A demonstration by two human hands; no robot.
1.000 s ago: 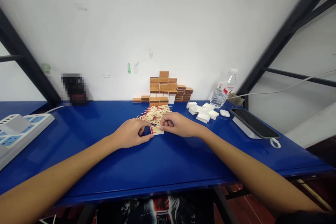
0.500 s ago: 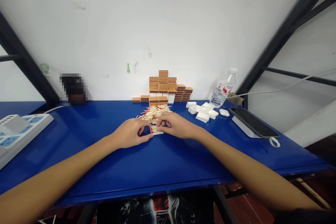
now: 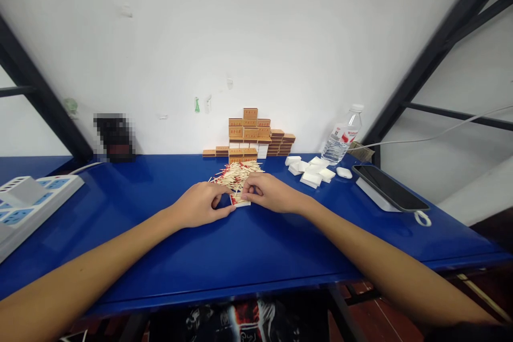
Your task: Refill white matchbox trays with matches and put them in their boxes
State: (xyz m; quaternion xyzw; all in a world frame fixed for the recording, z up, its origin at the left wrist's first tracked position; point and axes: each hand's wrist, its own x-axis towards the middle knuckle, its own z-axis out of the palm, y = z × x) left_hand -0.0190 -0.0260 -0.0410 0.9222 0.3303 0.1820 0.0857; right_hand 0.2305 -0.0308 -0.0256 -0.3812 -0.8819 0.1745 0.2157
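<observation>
A small white matchbox tray [image 3: 242, 204] lies on the blue table, with red-headed matches [image 3: 236, 199] inside it. At its left end, my left hand [image 3: 203, 205] grips it between thumb and forefinger. My right hand [image 3: 270, 192] is closed over the tray's right end, thumb and fingers bent together at the matches; what sits between the fingertips is too small to make out. Just behind both hands spreads a loose heap of matches [image 3: 236, 173], red heads mostly to the left. Part of the tray is hidden by my right fingers.
Brown matchboxes [image 3: 250, 132] are stacked against the wall behind the heap. To the right lie several white trays [image 3: 310, 179], a water bottle [image 3: 340, 139], a white earphone case [image 3: 343, 172] and a propped phone [image 3: 388, 187]. A power strip [image 3: 40, 197] is at far left.
The view has shifted slightly. My right fingers have moved a little at the tray and its matches look rearranged. My left hand keeps its grip.
</observation>
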